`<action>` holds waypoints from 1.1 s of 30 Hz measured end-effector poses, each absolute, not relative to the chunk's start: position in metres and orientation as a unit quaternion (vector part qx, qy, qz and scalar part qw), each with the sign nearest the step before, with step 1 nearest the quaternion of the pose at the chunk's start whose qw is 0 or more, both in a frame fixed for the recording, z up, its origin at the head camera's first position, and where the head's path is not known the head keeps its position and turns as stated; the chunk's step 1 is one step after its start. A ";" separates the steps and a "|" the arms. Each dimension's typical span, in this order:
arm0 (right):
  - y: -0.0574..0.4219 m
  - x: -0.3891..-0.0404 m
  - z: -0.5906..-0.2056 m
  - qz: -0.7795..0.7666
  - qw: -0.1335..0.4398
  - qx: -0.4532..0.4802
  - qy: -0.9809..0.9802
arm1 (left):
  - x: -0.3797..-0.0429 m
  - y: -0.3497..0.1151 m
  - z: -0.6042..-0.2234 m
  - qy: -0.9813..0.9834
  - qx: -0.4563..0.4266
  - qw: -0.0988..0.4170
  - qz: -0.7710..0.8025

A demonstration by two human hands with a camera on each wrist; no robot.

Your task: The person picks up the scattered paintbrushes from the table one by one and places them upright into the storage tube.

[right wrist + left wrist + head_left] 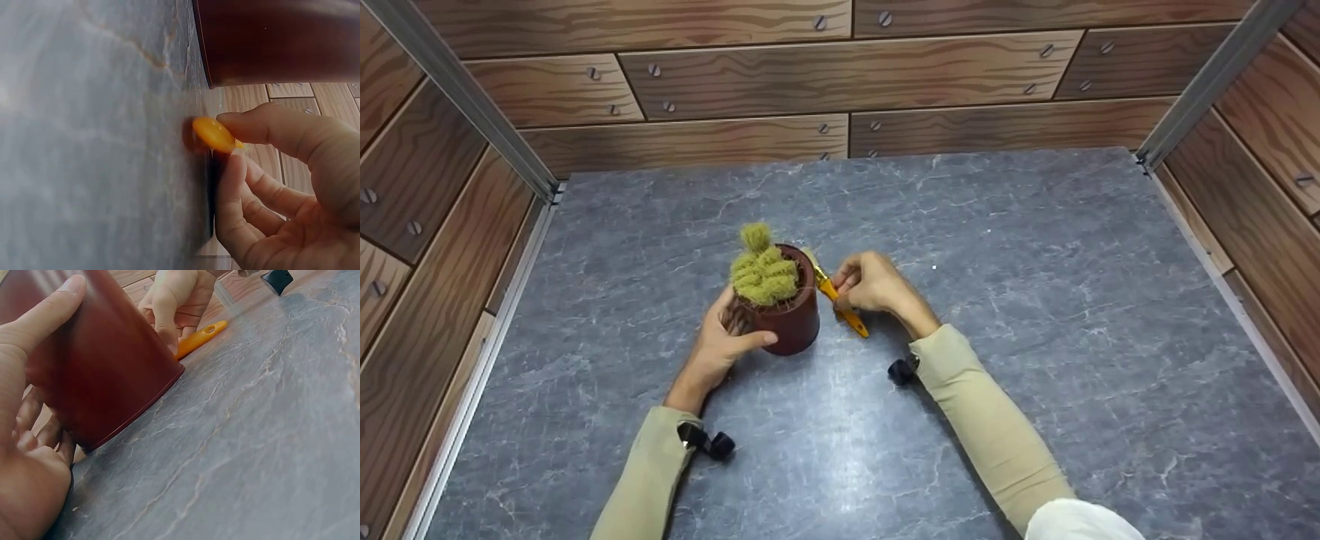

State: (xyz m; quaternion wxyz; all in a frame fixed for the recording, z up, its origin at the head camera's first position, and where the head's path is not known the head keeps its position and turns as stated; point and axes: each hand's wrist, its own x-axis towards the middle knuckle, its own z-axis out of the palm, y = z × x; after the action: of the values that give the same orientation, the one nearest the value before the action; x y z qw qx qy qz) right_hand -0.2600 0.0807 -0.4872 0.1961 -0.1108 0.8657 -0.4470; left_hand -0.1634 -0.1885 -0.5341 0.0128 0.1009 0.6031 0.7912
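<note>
A reddish-brown plant pot (797,330) stands on the tabletop, with a fuzzy yellow-green artificial cactus (765,277) in it. Thumb and fingers of my left hand (718,341) grip the pot around its left side; the left wrist view shows the thumb (53,306) along the pot wall. On the pot's other side, my right hand (871,283) pinches a paintbrush (853,322) by its orange handle. Its pale bristles are at the pot's right side, near the rim; I cannot tell whether they touch it. The right wrist view has the handle end (214,134) close to the tabletop.
Grey marble-patterned tabletop (1035,315) spreads around the pot. Wood-patterned panels (840,75) rise behind it and along both sides, with metal posts in the back corners. Small white specks lie right of the hands.
</note>
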 end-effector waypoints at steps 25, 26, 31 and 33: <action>0.104 -0.266 -0.460 -0.612 0.176 -0.132 0.759 | -0.162 -0.191 -0.534 0.616 0.093 0.022 0.782; 0.105 -0.266 -0.458 -0.614 0.168 -0.134 0.759 | -0.162 -0.190 -0.534 0.615 0.094 0.021 0.782; 0.104 -0.263 -0.449 -0.633 0.149 -0.143 0.746 | -0.163 -0.190 -0.535 0.613 0.099 0.015 0.784; 0.102 -0.262 -0.446 -0.644 0.143 -0.145 0.737 | -0.163 -0.189 -0.535 0.612 0.099 0.013 0.785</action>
State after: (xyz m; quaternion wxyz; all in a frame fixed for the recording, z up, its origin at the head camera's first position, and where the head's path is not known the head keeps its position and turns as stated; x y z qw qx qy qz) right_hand -0.2622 0.1022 -0.4465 0.1430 -0.1446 0.7374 -0.6441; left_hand -0.1630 -0.1894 -0.5352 0.0132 0.0993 0.6116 0.7848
